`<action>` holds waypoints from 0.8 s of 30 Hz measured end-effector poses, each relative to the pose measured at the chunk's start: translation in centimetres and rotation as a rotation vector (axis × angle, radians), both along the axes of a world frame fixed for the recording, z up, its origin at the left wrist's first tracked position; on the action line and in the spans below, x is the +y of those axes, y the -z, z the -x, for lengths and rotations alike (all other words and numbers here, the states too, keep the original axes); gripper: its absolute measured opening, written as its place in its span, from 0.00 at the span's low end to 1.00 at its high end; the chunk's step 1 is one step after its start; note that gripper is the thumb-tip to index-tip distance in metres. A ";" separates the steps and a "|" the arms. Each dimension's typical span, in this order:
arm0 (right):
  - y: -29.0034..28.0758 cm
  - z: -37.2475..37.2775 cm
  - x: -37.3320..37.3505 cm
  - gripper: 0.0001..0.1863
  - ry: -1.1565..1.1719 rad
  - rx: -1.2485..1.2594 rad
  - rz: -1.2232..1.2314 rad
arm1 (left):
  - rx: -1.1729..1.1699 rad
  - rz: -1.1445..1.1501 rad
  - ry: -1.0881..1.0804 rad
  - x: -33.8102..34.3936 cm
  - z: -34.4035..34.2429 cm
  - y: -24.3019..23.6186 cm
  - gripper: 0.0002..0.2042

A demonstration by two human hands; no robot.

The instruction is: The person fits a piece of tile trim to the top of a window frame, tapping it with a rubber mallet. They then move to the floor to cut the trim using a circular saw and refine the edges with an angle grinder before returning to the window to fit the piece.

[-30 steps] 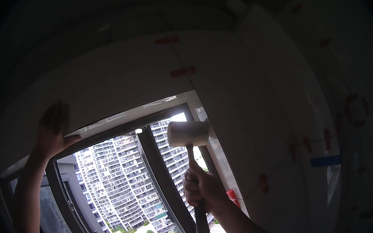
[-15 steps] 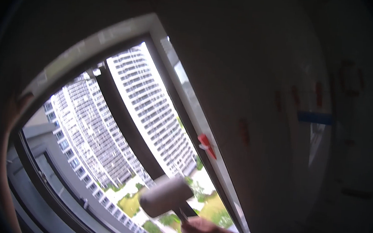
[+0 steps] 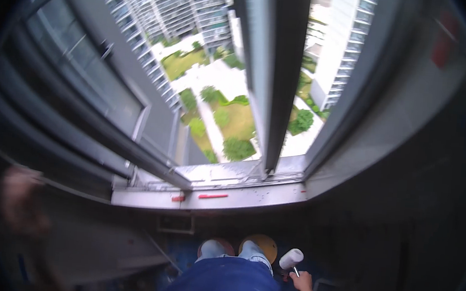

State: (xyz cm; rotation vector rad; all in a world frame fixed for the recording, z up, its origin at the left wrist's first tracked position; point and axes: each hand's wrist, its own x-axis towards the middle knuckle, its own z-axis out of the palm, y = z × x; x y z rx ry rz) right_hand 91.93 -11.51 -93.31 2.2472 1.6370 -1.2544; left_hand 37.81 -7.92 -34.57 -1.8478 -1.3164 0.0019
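Head view, looking straight down past the window sill [image 3: 212,193]: right hand [image 3: 303,282] hangs low beside the right leg, closed around the handle of a white-headed mallet [image 3: 291,259], whose head points up and sits just right of the knees in blue trousers [image 3: 226,283]. Left hand [image 3: 20,204] is raised at the left edge near the dark window frame [image 3: 79,132], too blurred to tell whether it is open or gripping anything. A grey vertical mullion [image 3: 272,77] rises from the sill, with red marks on the sill's front edge.
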 end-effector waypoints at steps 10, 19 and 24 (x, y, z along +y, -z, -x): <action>-12.2 14.9 13.4 0.21 -0.682 0.164 -0.118 | -1.097 1.130 -1.502 -27.7 -6.5 48.4 0.15; -13.1 34.8 18.3 0.22 -1.161 0.209 -0.020 | -1.628 0.707 -2.048 -39.8 -10.7 49.5 0.19; -11.2 47.1 15.8 0.23 -1.263 0.138 -0.208 | -1.732 1.153 -1.623 -40.7 -14.1 54.8 0.25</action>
